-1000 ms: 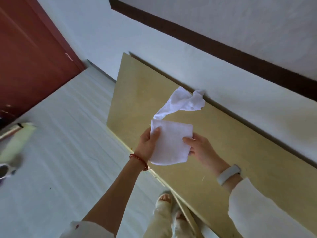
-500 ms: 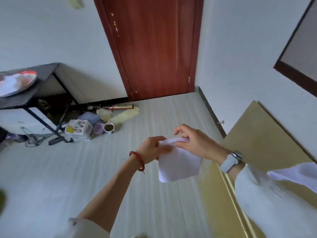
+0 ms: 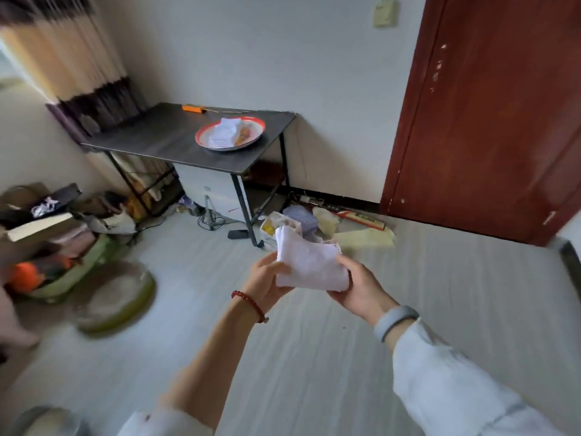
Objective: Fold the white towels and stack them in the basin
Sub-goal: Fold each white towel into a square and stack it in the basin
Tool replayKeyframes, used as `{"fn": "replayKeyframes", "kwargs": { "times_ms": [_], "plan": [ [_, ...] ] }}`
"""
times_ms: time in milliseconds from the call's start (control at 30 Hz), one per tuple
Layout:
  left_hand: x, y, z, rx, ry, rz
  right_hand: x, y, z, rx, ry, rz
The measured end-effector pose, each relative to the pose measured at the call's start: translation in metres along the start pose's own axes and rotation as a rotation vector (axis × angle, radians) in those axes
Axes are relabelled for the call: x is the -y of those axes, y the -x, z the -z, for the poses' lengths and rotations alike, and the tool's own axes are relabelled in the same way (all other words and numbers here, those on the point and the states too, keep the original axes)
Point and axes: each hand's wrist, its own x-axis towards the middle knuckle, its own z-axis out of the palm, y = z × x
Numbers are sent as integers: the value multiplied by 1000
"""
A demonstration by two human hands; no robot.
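1. Head view, the hands: a folded white towel [image 3: 309,262] is held up in mid-air over the pale floor [image 3: 314,357], between both hands. The left hand [image 3: 267,280] grips its left edge, thumb curled over the front of the cloth. The right hand [image 3: 358,289] supports the towel's right lower corner from beneath, fingers curled under it and thumb lying on top.
2. Head view, the wrists: a red bead bracelet [image 3: 250,305] circles the left wrist, and a pale grey band [image 3: 396,319] sits on the right wrist just above a white sleeve [image 3: 456,388].
3. Head view, the basin: a white basin with a red rim [image 3: 231,133] stands on a dark table [image 3: 163,140] against the far wall, well apart from the hands. Folded white towels [image 3: 224,133] lie stacked inside it, beside something orange that is too blurred to name.
4. Head view, the surroundings: an orange object [image 3: 193,108] lies at the table's back edge. A red-brown door [image 3: 490,121] fills the right side. Clutter sits on the floor below the table, and a curtain [image 3: 72,51] hangs at upper left.
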Motion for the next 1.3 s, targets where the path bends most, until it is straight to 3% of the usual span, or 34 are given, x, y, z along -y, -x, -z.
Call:
{"fn": "replayKeyframes", "kwargs": {
  "times_ms": [133, 200, 267, 333, 533, 633, 733, 833, 933, 1133, 1300],
  "plan": [
    [-30, -58, 71, -110, 22, 28, 9, -79, -62, 28, 513, 238],
    [-48, -98, 99, -299, -211, -44, 14, -121, -91, 141, 692, 317],
    [-68, -138, 124, -461, -416, -140, 22, -169, -122, 235, 774, 339],
    [-93, -178, 149, -533, -416, -239, 32, -225, -152, 261, 731, 307],
    [-182, -281, 223, -555, -249, -344, 64, -366, -264, 179, 611, 130],
    [-215, -322, 271, -506, -136, -278, 72, -422, -318, 199, 805, 258],
    [-237, -368, 319, -451, 32, -106, 79, -475, -361, 327, 1052, 439],
    [-255, -425, 357, -496, -112, -56, 81, -532, -398, 429, 1266, 542],
    [-282, -491, 393, -622, -262, -196, 84, -599, -431, 371, 1236, 576],
    [-359, -613, 467, -585, -425, -393, 105, -717, -483, 165, 989, 382],
    [-379, -714, 484, -414, -671, -202, 120, -786, -478, -70, 1034, 236]
  ]
}}
